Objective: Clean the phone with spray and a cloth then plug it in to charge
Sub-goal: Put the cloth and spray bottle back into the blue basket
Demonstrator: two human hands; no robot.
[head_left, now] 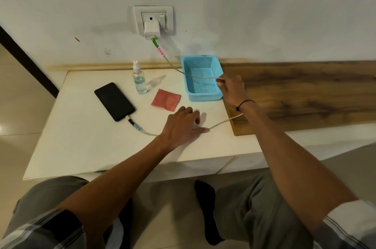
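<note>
Black phone (114, 101) lies flat, screen up, dark, on the white table (81, 147), well to the left of the left hand's grip. Cable (221, 121) is plugged into its near end, with a blue spiral wrap just past the connector. Spray bottle (139, 79) stands upright beyond the phone's far right side, clear liquid in the lower part. Red cloth (166, 99) lies flat, just beyond the left hand, apart from it.

Left hand (183, 124) is palm down on the table, fingers spread, over the cable; cannot tell if it pins or pinches it. Cable emerges on the right at the fingertips and runs up-right to the right wrist.

Blue basket (211, 97) sits touching the wall, just left of the right hand's grip. Right hand (232, 88) pinches the cable at its fingertips, at the basket's right rim. From that pinch the cable crosses over the basket, up-left to the white charger (151, 29) in the wall socket (153, 19), green and pink wrap at that end.

1 cable, 2 hands on it.
</note>
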